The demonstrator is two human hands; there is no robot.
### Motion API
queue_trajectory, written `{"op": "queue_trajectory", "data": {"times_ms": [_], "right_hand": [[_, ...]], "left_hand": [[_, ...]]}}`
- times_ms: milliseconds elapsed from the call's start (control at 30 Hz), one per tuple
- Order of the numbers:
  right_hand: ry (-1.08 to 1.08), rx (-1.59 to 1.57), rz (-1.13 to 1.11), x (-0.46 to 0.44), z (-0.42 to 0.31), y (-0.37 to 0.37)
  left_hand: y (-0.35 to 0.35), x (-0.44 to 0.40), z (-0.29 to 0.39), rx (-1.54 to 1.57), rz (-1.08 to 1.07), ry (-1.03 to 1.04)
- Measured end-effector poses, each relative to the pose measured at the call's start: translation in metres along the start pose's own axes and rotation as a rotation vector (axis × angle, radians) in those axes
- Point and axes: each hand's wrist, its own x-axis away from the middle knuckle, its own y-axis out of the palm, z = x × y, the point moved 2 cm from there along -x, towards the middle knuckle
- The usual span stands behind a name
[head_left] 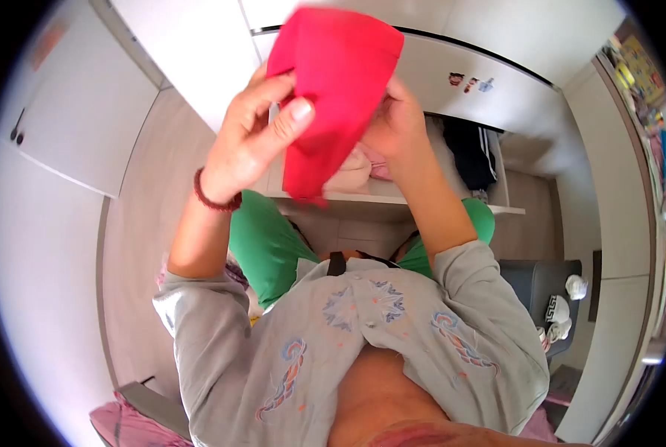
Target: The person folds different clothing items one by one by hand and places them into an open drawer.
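Note:
A bright red piece of folded cloth is held up over the open drawer; what kind of garment it is, I cannot tell. My left hand, with a dark red bead bracelet at the wrist, grips its left edge, thumb in front and fingers partly behind. Along the right edge, my right hand holds the cloth from behind, most of its fingers hidden. Below the cloth, pale pink clothing shows in the drawer. Dark clothing with white stripes lies at the drawer's right end.
A closed white drawer front with small stickers is above the open one. White cabinet doors stand at the left. A grey seat with several white items is at the right. My green-trousered knees flank the drawer.

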Motion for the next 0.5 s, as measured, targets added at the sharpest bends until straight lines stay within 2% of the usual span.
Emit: {"op": "queue_trajectory", "data": {"times_ms": [100, 167, 200, 233, 300, 433, 500], "right_hand": [[-0.111, -0.019, -0.028, 0.006, -0.037, -0.013], [-0.125, 0.011, -0.032, 0.01, -0.069, -0.033], [-0.127, 0.037, -0.037, 0.015, -0.081, -0.041], [-0.132, 0.035, -0.03, 0.022, -0.092, -0.049], [-0.128, 0.072, -0.166, 0.033, -0.107, -0.053], [-0.13, 0.105, -0.292, 0.056, -0.11, -0.057], [0.042, 0.162, -0.49, 0.066, -0.105, -0.053]], "left_hand": [[0.016, -0.002, -0.009, -0.1, -0.008, 0.056], [0.016, 0.0, -0.032, -0.24, 0.077, 0.183], [0.017, 0.0, -0.039, -0.242, 0.18, 0.189], [0.017, -0.002, -0.046, -0.237, 0.173, 0.187], [0.01, -0.007, -0.054, -0.417, 0.147, 0.287], [0.014, -0.014, -0.07, -0.542, 0.149, 0.287], [0.015, -0.019, -0.081, -0.461, 0.18, 0.289]]}}
